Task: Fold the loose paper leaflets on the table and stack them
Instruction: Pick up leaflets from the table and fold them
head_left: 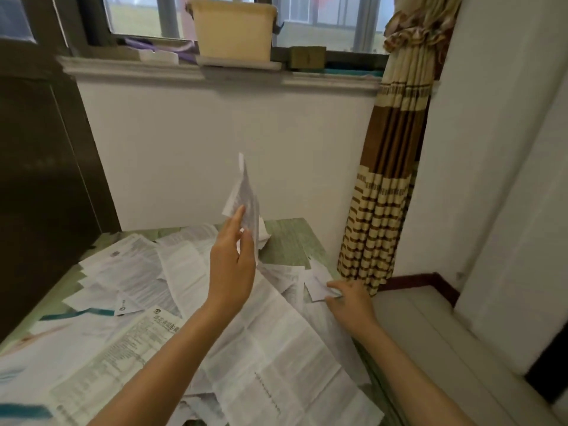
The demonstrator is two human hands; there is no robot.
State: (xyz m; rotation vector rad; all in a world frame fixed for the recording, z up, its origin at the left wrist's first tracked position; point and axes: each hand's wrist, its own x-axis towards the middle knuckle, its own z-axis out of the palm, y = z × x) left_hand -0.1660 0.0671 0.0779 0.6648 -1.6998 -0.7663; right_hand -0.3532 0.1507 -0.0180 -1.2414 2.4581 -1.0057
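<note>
Left of the raised leaflet [246, 192]: loose leaflets [129, 272] lie flat and overlapping across the desk [289, 241], none visibly folded. Left hand [230, 265] holds the raised leaflet up above the pile, fingers [237, 217] and thumb clamped on its lower part. The sheet stands creased and nearly edge-on, so I can't tell its fold state. Below the raised leaflet, a long leaflet [276, 339] runs toward the camera. Right of the raised leaflet, down at the desk edge: right hand [350, 302], fingers curled and apparently pinching a small folded leaflet [318, 287] that rests on the pile. My read: early in the job, one sheet picked and not yet folded, stack barely started if that small piece is it. Next move probably needs the right hand freed to take the raised leaflet's other end, match edges, crease, then lay it on the folded one.
</note>
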